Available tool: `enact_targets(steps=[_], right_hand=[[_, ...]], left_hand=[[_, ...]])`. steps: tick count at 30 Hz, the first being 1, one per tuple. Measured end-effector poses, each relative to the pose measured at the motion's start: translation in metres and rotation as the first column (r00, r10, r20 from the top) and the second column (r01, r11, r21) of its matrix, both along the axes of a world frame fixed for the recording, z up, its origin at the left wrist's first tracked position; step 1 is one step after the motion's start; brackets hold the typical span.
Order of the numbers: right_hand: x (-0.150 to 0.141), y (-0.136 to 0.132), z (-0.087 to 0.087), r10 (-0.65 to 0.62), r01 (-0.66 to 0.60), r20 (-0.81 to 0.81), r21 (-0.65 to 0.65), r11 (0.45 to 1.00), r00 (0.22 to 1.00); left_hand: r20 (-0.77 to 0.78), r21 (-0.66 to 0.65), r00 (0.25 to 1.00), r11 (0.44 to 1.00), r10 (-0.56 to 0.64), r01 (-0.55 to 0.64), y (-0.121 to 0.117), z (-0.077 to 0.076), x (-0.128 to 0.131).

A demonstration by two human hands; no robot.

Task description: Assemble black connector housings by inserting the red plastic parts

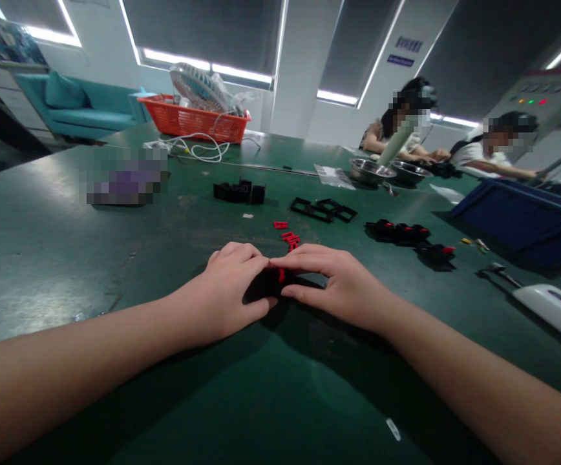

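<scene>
A: Where is the piece being handled?

B: The black part [257, 287] sits low over the green table [188, 407], directly before the person, a red insert [281, 276] showing in it. Whether it rests on the surface, I cannot tell from here.

A: And the hands?

B: Left hand [225, 284]: clamped on the black part, fingers on the far side, thumb on the near. Right hand [341, 281]: arched, forefinger and thumb tips gripping opposite, the two forefingers nearly meeting.

A: Why both?

B: Presumably one steadies while the other presses; their roles cannot be told apart.

A: The loose red pieces [289, 237]?

B: Just beyond the fingertips, probably for easy reach. Black frames [312, 210] lie farther off; black units with red fittings [397, 232] stand apart, near the blue bin [518, 219], perhaps to prevent mixing.
</scene>
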State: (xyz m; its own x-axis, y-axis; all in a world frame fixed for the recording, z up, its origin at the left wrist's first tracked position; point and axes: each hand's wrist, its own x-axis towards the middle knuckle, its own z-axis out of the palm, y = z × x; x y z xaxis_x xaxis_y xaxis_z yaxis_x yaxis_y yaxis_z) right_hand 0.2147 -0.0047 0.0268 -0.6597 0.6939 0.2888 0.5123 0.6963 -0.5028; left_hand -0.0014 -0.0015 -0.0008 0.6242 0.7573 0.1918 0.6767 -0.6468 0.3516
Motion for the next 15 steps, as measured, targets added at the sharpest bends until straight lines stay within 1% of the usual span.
enact_targets(steps=[15], right_hand=[[-0.0007,-0.0002,-0.0013,0.002,-0.002,0.005,0.025,1.000,1.000]], left_hand=[[0.006,-0.002,1.000,1.000,-0.010,0.010,-0.0010,0.0000,-0.0005]])
